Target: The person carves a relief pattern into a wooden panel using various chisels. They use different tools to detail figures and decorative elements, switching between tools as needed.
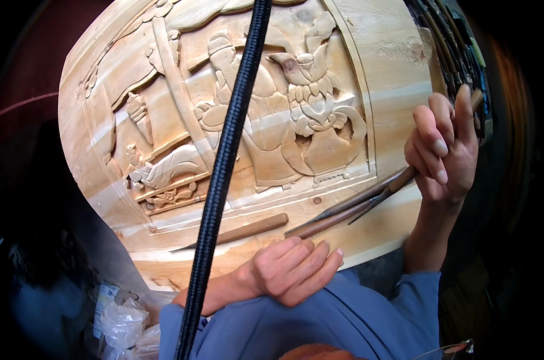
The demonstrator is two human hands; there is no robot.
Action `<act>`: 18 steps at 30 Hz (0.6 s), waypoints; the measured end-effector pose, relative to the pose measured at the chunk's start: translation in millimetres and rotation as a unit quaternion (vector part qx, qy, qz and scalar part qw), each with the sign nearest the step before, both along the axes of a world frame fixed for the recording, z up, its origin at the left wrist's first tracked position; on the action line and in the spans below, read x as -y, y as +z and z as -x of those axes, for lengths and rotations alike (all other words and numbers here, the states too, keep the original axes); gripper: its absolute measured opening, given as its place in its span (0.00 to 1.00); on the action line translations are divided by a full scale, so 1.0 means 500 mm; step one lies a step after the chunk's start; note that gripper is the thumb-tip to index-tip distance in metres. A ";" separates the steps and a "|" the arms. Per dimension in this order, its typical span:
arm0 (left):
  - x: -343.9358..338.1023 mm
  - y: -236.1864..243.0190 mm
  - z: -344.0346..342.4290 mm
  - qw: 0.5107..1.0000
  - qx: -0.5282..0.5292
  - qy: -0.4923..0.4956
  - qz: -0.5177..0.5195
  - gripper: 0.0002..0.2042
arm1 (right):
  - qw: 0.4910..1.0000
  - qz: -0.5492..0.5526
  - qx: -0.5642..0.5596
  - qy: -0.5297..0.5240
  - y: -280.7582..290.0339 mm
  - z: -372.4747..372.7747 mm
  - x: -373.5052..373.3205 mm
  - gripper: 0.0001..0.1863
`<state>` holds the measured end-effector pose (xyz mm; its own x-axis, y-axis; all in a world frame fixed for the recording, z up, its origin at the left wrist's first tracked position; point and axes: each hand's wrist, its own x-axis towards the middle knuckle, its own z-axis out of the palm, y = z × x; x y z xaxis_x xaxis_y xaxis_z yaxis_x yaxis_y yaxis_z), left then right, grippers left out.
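My right hand (449, 144) is raised over the right side of a carved wooden panel (398, 108). Its fingers bend round a carving chisel (398, 182), whose dark blade slants down-left while the handle's end shows above the thumb side. At the panel's near edge rests my left hand (299, 267), back up, fingers loosely bent and side by side; its thumb and palm are hidden, and no tool shows in it. Just beyond those fingers lies a wooden-handled chisel (323, 225), alongside a dark-bladed one (356, 200). Another chisel (254, 228) lies to their left, pointing left.
Figures in relief (320, 114) cover the panel's middle. A black braided cable (230, 144) hangs across the view from top to bottom. More long tools (446, 42) are bunched at the far right edge. Clear plastic bags (125, 324) sit at the lower left.
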<state>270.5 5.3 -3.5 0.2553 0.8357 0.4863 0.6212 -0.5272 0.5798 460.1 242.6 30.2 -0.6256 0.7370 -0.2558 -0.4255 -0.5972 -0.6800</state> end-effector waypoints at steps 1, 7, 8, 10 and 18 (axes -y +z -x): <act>-0.004 0.000 0.001 1.000 0.005 0.005 -0.003 0.11 | 0.999 0.036 -0.001 -0.040 -0.005 -0.007 0.005 0.32; -0.022 -0.001 0.003 1.000 0.012 0.016 -0.008 0.12 | 1.000 0.002 -0.023 -0.004 -0.006 0.003 0.016 0.35; -0.021 0.003 0.002 1.000 0.007 0.013 -0.002 0.13 | 0.998 0.029 -0.055 -0.015 -0.011 0.006 0.023 0.36; -0.018 0.011 0.002 1.000 -0.005 0.000 0.009 0.15 | 0.999 0.013 -0.046 0.019 -0.017 0.008 0.027 0.37; 0.056 0.019 0.018 0.997 -0.064 -0.021 0.035 0.17 | 0.949 -0.266 0.150 0.082 0.075 -0.062 0.047 0.35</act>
